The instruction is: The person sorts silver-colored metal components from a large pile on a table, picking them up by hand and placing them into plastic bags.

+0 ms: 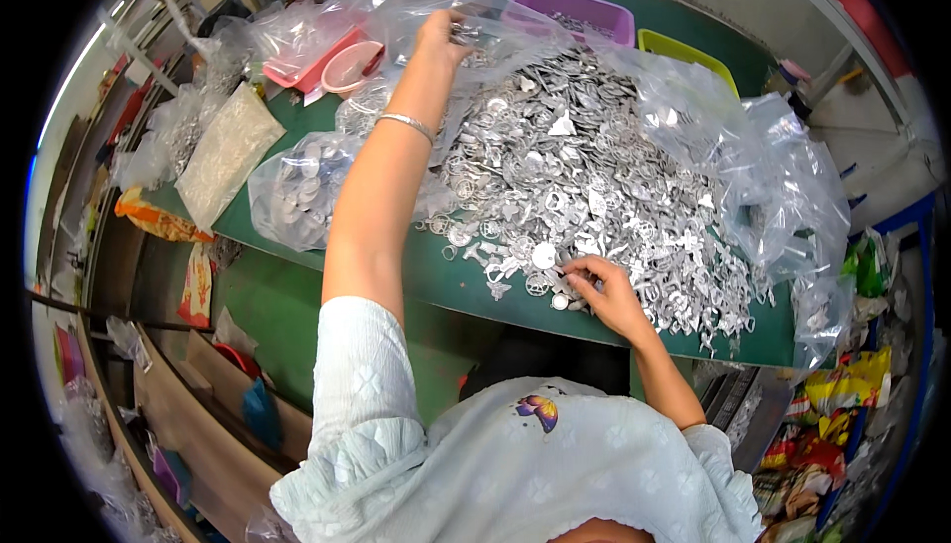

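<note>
Left hand (442,36) stretched far across the green table (451,285), fingers curled on something at the far edge of the heap, by a clear plastic bag (475,23); cannot tell just what is pinched there. Silver bracelet (406,125) on that wrist. Right hand (606,290) down at the near edge of the big pile of small silver metal pieces (584,176), fingertips bent close together on a few pieces, nearly closed. Pile spread on clear plastic, running right up to the table's front edge. Purple tray (570,10) and yellow-green tray (684,53) beyond it, a pink bowl (352,65) to the left, a filled bag of round pieces (297,186) nearer.

Likely trouble: pieces at the front edge nudged off by the right wrist; loose plastic dragged by the outstretched arm, tipping part of the heap; tiny pieces slipping from a light pinch
</note>
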Demonstrator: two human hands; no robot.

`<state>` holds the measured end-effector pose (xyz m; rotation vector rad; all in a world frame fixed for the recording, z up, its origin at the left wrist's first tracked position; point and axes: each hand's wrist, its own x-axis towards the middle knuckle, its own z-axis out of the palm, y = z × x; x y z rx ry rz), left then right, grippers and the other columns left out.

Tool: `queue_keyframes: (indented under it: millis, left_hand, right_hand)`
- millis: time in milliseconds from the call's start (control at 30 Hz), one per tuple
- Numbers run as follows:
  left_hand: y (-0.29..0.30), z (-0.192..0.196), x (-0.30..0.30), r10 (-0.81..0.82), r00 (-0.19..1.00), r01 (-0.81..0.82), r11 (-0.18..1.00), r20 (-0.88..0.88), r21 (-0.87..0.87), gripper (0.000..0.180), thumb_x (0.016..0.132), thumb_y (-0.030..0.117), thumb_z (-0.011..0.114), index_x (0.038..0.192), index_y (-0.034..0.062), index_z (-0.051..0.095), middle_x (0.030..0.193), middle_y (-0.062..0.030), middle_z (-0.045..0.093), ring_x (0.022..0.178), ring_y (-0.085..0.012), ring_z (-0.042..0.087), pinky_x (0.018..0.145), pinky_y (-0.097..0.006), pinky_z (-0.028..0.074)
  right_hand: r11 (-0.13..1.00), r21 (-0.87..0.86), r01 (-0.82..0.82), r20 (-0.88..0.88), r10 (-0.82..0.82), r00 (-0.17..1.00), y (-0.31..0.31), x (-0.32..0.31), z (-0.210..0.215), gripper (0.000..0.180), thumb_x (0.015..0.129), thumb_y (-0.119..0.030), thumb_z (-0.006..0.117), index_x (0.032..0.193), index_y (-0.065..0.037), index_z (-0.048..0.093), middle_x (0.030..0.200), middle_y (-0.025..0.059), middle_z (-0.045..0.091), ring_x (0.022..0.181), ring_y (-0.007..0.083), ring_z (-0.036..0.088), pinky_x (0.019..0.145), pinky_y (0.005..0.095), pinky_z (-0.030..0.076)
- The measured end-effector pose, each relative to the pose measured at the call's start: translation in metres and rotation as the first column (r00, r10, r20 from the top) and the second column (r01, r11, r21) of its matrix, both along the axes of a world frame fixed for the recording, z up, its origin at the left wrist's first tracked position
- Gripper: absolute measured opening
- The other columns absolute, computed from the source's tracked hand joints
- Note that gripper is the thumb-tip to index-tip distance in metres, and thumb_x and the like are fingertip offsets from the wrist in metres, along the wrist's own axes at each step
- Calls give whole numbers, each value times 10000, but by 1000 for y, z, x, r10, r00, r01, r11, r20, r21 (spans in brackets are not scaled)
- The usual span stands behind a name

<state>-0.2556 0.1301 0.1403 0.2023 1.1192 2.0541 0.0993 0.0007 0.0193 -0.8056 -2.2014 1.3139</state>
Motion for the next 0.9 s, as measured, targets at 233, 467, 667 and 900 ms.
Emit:
queue_keyframes:
  millis: [233, 467, 667, 900]
  left_hand:
    - [-42, -36, 46, 118, 961, -54, 967, -250, 249, 420, 786, -60, 419, 1204, -88, 400, 1233, -211, 382, 1172, -355, 389, 937, -511, 402]
    - [-132, -130, 146, -290, -163, 208, 924, -943, -320, 362, 814, 80, 543, 1174, 71, 510, 1223, -120, 487, 1162, -299, 440, 978, -493, 315]
    - [-171, -159, 148, -379, -369, 28, 908, -849, -418, 284, 795, 48, 550, 1079, 65, 553, 1195, -68, 507, 1161, -301, 427, 988, -505, 293]
    - [-201, -168, 129, -376, -312, -41, 923, -872, -383, 287, 728, -16, 549, 1009, 35, 580, 1122, -87, 519, 1076, -289, 470, 998, -483, 305]
  right_hand:
    - [982, -38, 187, -27, -188, 982, 19, 19, -4, 134, 791, -54, 604, 907, 12, 618, 763, 78, 570, 673, 140, 525, 612, 245, 418]
    - [767, 638, 69, 31, -116, 993, 58, -22, -12, 392, 731, -142, 656, 1076, -5, 526, 1064, 128, 542, 1005, 292, 479, 849, 368, 369]
    - [695, 714, -88, 210, -92, 973, 57, -32, -20, 296, 720, -202, 666, 945, -53, 545, 886, 71, 520, 893, 244, 485, 811, 387, 342]
    - [651, 744, 153, 205, -440, 874, 67, -2, -13, 216, 734, -186, 655, 863, -29, 584, 890, 94, 544, 898, 255, 483, 817, 401, 345]
